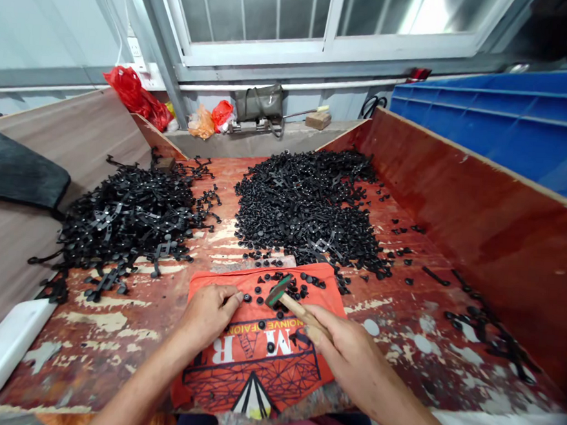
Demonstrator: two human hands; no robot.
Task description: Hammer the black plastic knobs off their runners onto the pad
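My right hand (349,346) is wrapped round the wooden handle of a small hammer (300,312). Its green head is over the red-orange printed cloth (251,391). My left hand (211,317) rests on the cloth's left side, fingers curled and thumb against the index finger. Just beyond its fingertips sits a small black round part (247,298); whether anything is pinched between them is hidden. Several similar loose black parts (271,347) lie around the hammer head and lower on the cloth.
Behind the cloth is a large pile of small black parts (308,208); another pile of black linked pieces (128,214) lies left. Wooden boards (482,207) wall the worn red table. A blue crate (513,125) stands right, a white plastic object (6,348) left.
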